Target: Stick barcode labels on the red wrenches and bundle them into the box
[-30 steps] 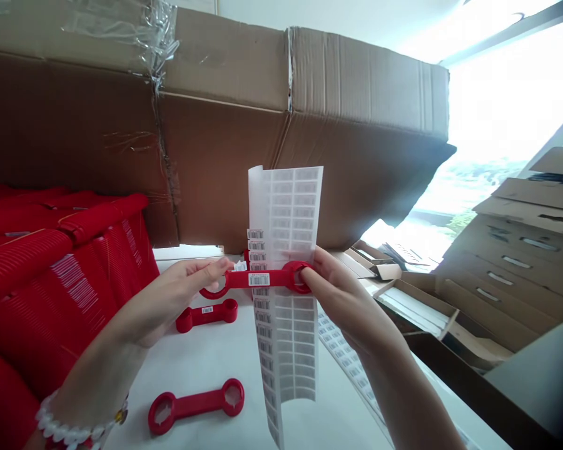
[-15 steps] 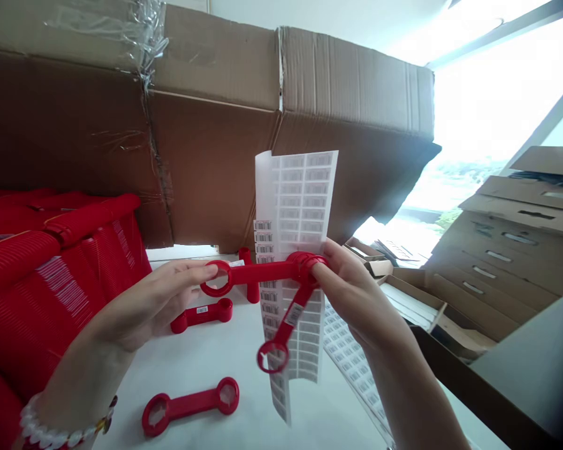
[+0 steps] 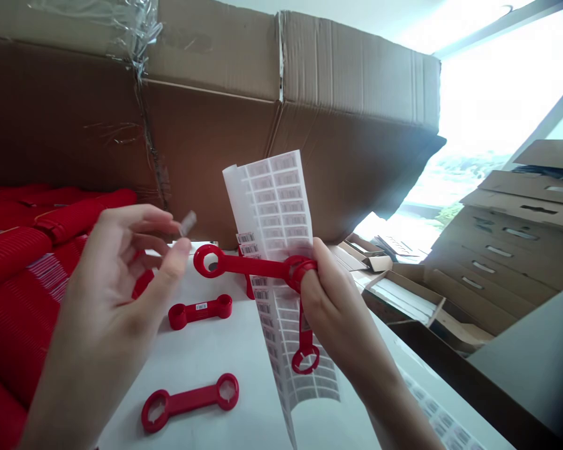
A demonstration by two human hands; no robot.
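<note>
Between the thumb and index finger of my left hand (image 3: 117, 300) is a small barcode sticker (image 3: 187, 223), held in the air left of the sheet. My right hand (image 3: 340, 306) grips two red plastic double-ring wrenches and a sheet of barcode stickers (image 3: 281, 206) together. One wrench (image 3: 253, 266) points left across the front of the sheet; the other wrench (image 3: 305, 337) hangs down, partly hidden by my fingers. On the white table lie a wrench with a sticker on its bar (image 3: 213, 307) and, closer, a wrench with no sticker visible (image 3: 192, 401). Another red piece is mostly hidden behind the sheet.
Red ribbed packages (image 3: 19, 300) are piled at the left. A large cardboard box (image 3: 206, 144) overhangs the back of the table (image 3: 234, 350). Open cartons (image 3: 403, 294) and stacked cardboard boxes (image 3: 507, 244) stand at the right. More sticker sheets (image 3: 436, 412) lie at the lower right.
My left hand has left the wrench's ring and moved up and left, now with a sticker at its fingertips. The sheet has tilted left, and the lower wrench has swung to hang more upright.
</note>
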